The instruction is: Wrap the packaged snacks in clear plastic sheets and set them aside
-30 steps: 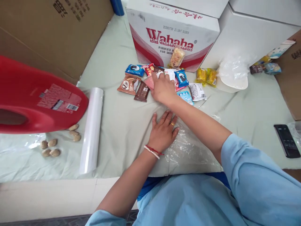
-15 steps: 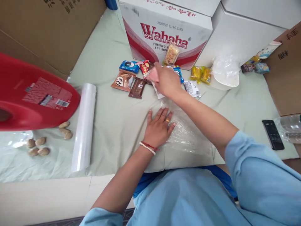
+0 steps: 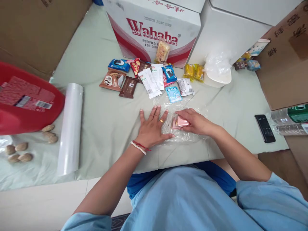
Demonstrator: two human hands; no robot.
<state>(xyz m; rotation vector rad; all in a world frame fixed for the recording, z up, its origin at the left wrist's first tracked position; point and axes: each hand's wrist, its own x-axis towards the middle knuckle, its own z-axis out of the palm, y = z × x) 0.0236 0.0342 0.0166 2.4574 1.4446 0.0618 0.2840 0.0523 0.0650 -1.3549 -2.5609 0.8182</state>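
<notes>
My left hand (image 3: 154, 128) lies flat with spread fingers on the left part of a clear plastic bag (image 3: 194, 136) on the cloth. Just right of it, my right hand (image 3: 196, 122) has its fingers closed round a pink snack packet (image 3: 181, 122), low over the bag or resting on it. Beyond the hands sits a loose cluster of packaged snacks: a light-blue packet (image 3: 173, 94), white packets (image 3: 149, 82), a dark brown packet (image 3: 128, 87), a brown Q-marked packet (image 3: 112, 80) and blue packets (image 3: 119, 65).
A Wahaha carton (image 3: 154, 32) stands at the back, a wrapped snack (image 3: 162, 51) against it. To the left are a plastic film roll (image 3: 70, 128), a red jug (image 3: 26, 99) and several walnuts (image 3: 21, 146). On the right lie a phone (image 3: 265, 128), bottles (image 3: 288, 115) and a white bowl (image 3: 218, 80).
My right hand has come back from the snack cluster with the pink packet, down to the plastic bag. My left hand stays flat on the bag. The whole view has shifted somewhat.
</notes>
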